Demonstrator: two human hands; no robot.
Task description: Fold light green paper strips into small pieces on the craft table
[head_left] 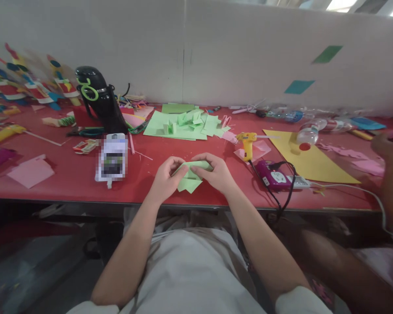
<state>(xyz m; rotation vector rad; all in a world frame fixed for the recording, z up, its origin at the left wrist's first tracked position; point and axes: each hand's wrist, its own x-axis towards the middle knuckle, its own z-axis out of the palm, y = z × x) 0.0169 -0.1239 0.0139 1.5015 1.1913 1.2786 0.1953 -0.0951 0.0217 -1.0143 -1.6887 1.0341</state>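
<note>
Near the middle of the back edge of our red surface [75,181] lie green sheets [153,124]. At the front edge, our left hand [168,176] and right hand [218,172] pinch a green paper [190,186] between thumbs and fingers; it looks creased but unfinished. Small folded pieces [170,127] on the sheets seem done; how many remain, we cannot tell.

– What stands at the upper left of the frame?
– A black flask [108,109], with a pixelated phone [112,159] below it.
– Right of centre?
– A yellow glue gun [248,148], a purple box [271,181], then a yellow sheet [317,161].
</note>
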